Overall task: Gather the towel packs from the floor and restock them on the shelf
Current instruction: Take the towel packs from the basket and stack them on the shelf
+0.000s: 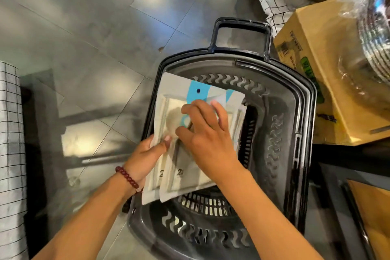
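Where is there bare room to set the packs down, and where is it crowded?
Bare floor tiles lie left of and beyond the basket, bordered by checked cloth at far left. Inside the basket, the bottom and right wall show bare beside the towel packs. Crowded: right of the basket, the cardboard box and wrapped steel bowls.

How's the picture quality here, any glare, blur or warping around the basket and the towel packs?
Head view: lights glare off the floor left of the basket. Head view: the wide lens bows the basket's rim and tile lines. Head view: towel packs are fairly sharp; the wrapped steel bowls top right are blurred.
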The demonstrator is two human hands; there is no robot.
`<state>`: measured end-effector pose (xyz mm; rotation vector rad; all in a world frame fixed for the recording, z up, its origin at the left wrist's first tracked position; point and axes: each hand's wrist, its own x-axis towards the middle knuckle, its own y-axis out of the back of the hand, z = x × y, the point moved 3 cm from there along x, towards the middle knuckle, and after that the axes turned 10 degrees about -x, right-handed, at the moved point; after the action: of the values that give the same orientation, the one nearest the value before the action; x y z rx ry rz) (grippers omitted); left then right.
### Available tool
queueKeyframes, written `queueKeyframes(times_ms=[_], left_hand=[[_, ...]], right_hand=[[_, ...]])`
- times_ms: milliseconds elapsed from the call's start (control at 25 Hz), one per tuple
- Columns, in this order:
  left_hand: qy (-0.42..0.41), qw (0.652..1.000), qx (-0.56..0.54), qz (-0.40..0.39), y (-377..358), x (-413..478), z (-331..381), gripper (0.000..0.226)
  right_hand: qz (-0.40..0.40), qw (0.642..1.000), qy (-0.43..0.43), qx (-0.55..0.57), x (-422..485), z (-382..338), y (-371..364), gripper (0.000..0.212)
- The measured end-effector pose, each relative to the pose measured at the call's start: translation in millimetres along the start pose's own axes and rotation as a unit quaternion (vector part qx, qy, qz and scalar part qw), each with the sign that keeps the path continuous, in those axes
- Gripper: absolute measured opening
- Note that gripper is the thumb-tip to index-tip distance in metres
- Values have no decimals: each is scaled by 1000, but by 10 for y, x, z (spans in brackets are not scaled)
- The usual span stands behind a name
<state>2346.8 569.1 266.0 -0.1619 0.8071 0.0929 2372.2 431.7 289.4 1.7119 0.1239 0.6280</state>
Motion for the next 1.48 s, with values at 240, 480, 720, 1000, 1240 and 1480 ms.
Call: queueKeyframes(times_ms=[240, 480, 720, 1000, 1240, 1480], left_hand=[[66, 991, -118, -20, 62, 0, -99, 57], [1, 996, -78, -33, 5, 103, -20, 98], [4, 992, -112, -50, 153, 211, 109, 90], [-10, 998, -7, 70, 464, 348, 85, 89], [-6, 995, 4, 96, 759, 474, 28, 94], [-9, 995, -19, 97, 813, 500, -29, 97]], right_hand=[[-73, 942, -305, 121, -132, 91, -211, 87], [-122, 873, -401, 250, -220, 124, -310, 81], [-139, 775, -493, 371, -482, 494, -404, 30], [-135, 715, -574, 377, -694, 470, -896, 36], [-325, 643, -657, 224, -1212, 618, -1680, 68], [-276, 639, -679, 234, -1240, 651, -1750, 55]])
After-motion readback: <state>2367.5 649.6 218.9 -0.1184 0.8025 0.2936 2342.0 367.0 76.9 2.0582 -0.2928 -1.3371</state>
